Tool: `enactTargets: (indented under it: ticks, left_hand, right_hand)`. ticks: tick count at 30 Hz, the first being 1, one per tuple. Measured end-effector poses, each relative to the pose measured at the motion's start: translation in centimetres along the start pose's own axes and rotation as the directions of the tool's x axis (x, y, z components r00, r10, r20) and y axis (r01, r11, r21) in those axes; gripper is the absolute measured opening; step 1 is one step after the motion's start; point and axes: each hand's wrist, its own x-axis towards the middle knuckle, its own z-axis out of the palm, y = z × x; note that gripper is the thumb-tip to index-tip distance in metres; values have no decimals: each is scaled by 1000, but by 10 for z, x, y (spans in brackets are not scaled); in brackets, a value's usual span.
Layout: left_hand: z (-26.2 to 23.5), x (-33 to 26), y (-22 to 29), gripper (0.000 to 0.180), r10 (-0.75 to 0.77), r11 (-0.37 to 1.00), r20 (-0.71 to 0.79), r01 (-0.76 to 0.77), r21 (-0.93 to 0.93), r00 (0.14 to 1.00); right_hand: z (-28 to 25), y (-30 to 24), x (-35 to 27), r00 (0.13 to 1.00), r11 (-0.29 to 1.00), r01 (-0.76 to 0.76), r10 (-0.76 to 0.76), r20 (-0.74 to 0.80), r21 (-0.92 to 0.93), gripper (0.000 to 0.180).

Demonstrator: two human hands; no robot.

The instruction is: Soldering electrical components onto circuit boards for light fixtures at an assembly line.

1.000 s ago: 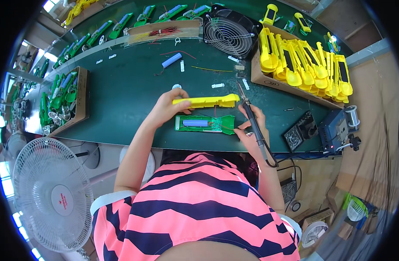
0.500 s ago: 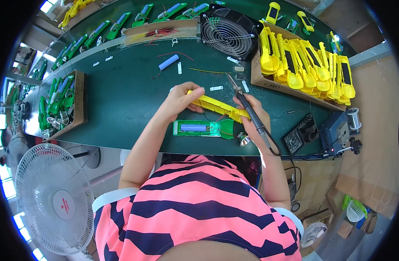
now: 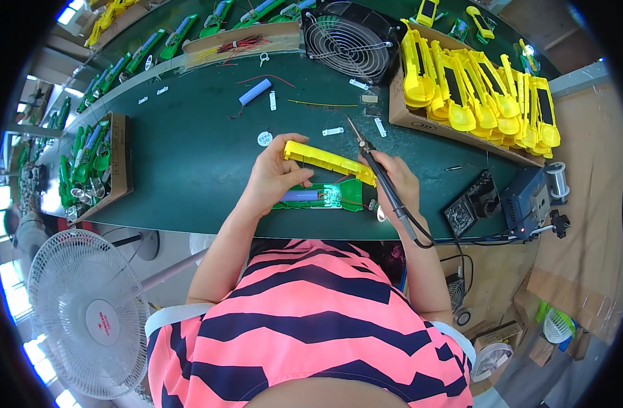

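Note:
My left hand grips a long yellow plastic casing half, tilted above a green casing half that lies on the green table near its front edge. The green half carries a blue battery and a circuit board with red wires. My right hand holds a black soldering iron, its tip pointing up and away from me, and also touches the right end of the two casing halves. The iron's cable runs off to the lower right.
A cardboard box of yellow casing parts stands at the back right, a black fan behind the work. A box of green parts sits left, a loose blue battery mid-table, a soldering station right, a white floor fan lower left.
My left hand has brought the yellow casing half from flat on the table toward me and down over the green half. The soldering iron swung upright in my right hand.

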Motion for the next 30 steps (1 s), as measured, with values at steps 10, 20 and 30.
enactTargets:
  ticks: [10,20,30]
  left_hand:
    - [-10,-8,6,26,27,994,45,-22,-109,999]
    - [-33,-37,-20,39,340,540,422,-542,644,840]
    - [-45,-18,18,39,298,940,42,-301,159,954]
  right_hand:
    - [2,-6,-15,1000,999,-5,5,-14,52,36]
    - [-24,-3,-46,987,993,-63,77,-138,101,67]
    - [-29,6,-71,945,994,-107,109,-308,25,47]
